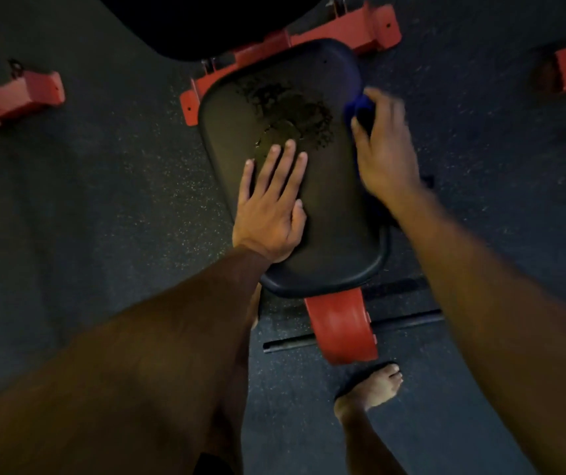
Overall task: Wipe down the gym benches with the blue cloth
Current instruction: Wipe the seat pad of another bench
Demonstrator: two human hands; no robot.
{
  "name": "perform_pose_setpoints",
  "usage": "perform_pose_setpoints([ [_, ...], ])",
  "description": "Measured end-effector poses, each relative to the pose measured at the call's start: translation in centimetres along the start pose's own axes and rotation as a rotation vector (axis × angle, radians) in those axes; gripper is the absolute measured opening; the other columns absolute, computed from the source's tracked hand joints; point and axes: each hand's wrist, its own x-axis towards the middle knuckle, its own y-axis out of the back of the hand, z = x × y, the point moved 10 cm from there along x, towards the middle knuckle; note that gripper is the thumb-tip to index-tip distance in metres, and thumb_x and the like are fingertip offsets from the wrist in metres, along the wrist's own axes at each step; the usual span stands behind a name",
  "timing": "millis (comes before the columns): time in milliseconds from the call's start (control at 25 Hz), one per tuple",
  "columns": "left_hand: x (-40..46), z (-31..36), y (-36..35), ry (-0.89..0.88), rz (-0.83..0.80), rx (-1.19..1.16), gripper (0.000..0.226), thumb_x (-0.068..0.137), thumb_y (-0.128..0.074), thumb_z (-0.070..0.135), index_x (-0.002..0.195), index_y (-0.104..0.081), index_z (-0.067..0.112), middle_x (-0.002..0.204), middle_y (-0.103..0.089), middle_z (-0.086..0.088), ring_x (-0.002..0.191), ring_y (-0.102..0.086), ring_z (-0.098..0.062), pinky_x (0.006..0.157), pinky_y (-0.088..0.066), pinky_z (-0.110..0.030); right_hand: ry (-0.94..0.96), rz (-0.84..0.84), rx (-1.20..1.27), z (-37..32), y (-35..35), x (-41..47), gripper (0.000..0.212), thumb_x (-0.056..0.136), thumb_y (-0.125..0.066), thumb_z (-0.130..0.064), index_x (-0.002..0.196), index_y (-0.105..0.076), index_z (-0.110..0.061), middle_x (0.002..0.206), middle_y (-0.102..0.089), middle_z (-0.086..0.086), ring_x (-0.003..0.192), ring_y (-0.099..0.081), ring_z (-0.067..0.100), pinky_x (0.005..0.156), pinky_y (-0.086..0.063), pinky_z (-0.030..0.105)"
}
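Item: blue cloth (357,106), bunched, which I am gripping in my curled right hand (382,145) at the seat pad's (326,214) right edge. My left hand (271,204) is lying flat, fingers spread, pressing the pad just left of that grip.

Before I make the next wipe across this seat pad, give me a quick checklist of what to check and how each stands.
1. Cloth in hand: ok. The right hand grips the blue cloth at the right edge of the seat pad.
2. Pad steadied: ok. The left hand lies flat on the pad, fingers straight.
3. Patch left to wipe: not ok. A wet-looking patch sits on the pad's far half, just beyond the left fingertips.
4. Wiping path: not ok. The left hand lies on the near half.
5. Footing: ok. A bare foot stands on the floor beside the red frame.
6. Cloth cleanliness: cannot tell, blurred.
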Motion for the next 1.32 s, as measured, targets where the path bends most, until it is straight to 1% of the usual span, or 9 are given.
perform_pose_setpoints([
  [120, 0.3, -0.7, 0.5, 0.026, 0.019, 0.001, 0.064, 0.1, -0.031, 0.037, 0.161, -0.03, 0.016, 0.168, -0.025, -0.006, 0.156, -0.019, -0.022, 0.124, -0.016, -0.055, 0.029, 0.007, -0.097, -2.2, -0.8, 4.5, 0.052, 0.102, -0.04, -0.039, 0.146, -0.038, -0.012, 0.145, -0.04, 0.016, 0.123, -0.051, 0.038, 0.095, -0.045, 0.053],
  [200, 0.1, -0.7, 0.1, 0.013, 0.01, 0.003, 0.064, 0.101, -0.032, 0.037, 0.161, -0.029, 0.016, 0.169, -0.024, -0.005, 0.157, -0.019, -0.022, 0.124, -0.015, -0.055, 0.058, 0.001, -0.06, -1.5, -1.0, 3.5, 0.056, 0.102, -0.04, -0.041, 0.149, -0.034, -0.012, 0.15, -0.038, 0.014, 0.127, -0.049, 0.034, 0.1, -0.045, 0.047],
  [360, 0.1, -0.6, 0.3, 0.022, 0.02, 0.009, 0.067, 0.098, -0.037, 0.035, 0.161, -0.028, 0.017, 0.169, -0.023, -0.005, 0.157, -0.018, -0.021, 0.125, -0.015, -0.054, -0.006, -0.012, 0.036, 1.2, -0.5, -5.1, 0.059, 0.101, -0.044, -0.039, 0.154, -0.028, -0.018, 0.154, -0.035, 0.01, 0.136, -0.042, 0.027, 0.112, -0.038, 0.043],
  [560, 0.3, -0.7, 0.4, 0.031, 0.029, -0.008, 0.068, 0.096, -0.04, 0.033, 0.161, -0.027, 0.016, 0.169, -0.022, -0.004, 0.157, -0.018, -0.022, 0.125, -0.014, -0.054, -0.058, 0.009, 0.043, 3.1, -0.4, -15.5, 0.054, 0.102, -0.046, -0.029, 0.151, -0.031, -0.012, 0.152, -0.038, 0.012, 0.135, -0.041, 0.029, 0.111, -0.034, 0.039],
  [720, -0.1, -0.7, 0.3, 0.026, 0.033, -0.01, 0.067, 0.097, -0.039, 0.033, 0.161, -0.028, 0.016, 0.169, -0.022, -0.004, 0.157, -0.018, -0.022, 0.125, -0.014, -0.054, -0.094, 0.034, 0.007, 1.4, -0.2, -8.8, 0.05, 0.102, -0.047, -0.031, 0.147, -0.037, -0.013, 0.144, -0.045, 0.011, 0.127, -0.05, 0.028, 0.101, -0.045, 0.047],
  [920, 0.1, -0.6, 0.3, 0.013, 0.035, -0.018, 0.066, 0.098, -0.037, 0.034, 0.161, -0.028, 0.016, 0.17, -0.021, -0.003, 0.157, -0.017, -0.021, 0.125, -0.015, -0.055, -0.063, 0.033, -0.056, -1.1, -0.2, 1.8, 0.053, 0.103, -0.043, -0.04, 0.15, -0.034, -0.016, 0.147, -0.043, 0.009, 0.125, -0.052, 0.03, 0.097, -0.047, 0.049],
  [1080, 0.0, -0.7, 0.3, 0.023, 0.029, -0.031, 0.067, 0.097, -0.039, 0.033, 0.161, -0.028, 0.017, 0.17, -0.022, -0.003, 0.157, -0.017, -0.021, 0.125, -0.014, -0.055, -0.064, 0.005, -0.117, 0.1, 0.0, -6.2, 0.058, 0.102, -0.046, -0.038, 0.154, -0.026, -0.024, 0.157, -0.031, 0.005, 0.129, -0.043, 0.03, 0.098, -0.044, 0.044],
  [1200, 0.0, -0.7, 0.3, 0.027, 0.024, -0.046, 0.068, 0.097, -0.039, 0.032, 0.161, -0.028, 0.016, 0.17, -0.021, -0.003, 0.157, -0.017, -0.021, 0.125, -0.013, -0.055, -0.123, -0.001, -0.084, 1.8, -0.2, -13.8, 0.058, 0.1, -0.048, -0.032, 0.154, -0.028, -0.023, 0.155, -0.033, 0.005, 0.124, -0.043, 0.028, 0.098, -0.043, 0.043],
  [1320, 0.2, -0.8, 0.4, 0.017, 0.033, -0.058, 0.067, 0.097, -0.037, 0.033, 0.162, -0.027, 0.016, 0.17, -0.02, -0.003, 0.157, -0.015, -0.021, 0.126, -0.012, -0.054, -0.152, 0.006, -0.065, 2.8, -0.5, -13.5, 0.055, 0.099, -0.048, -0.03, 0.151, -0.032, -0.019, 0.151, -0.038, 0.006, 0.125, -0.045, 0.027, 0.1, -0.043, 0.043],
])
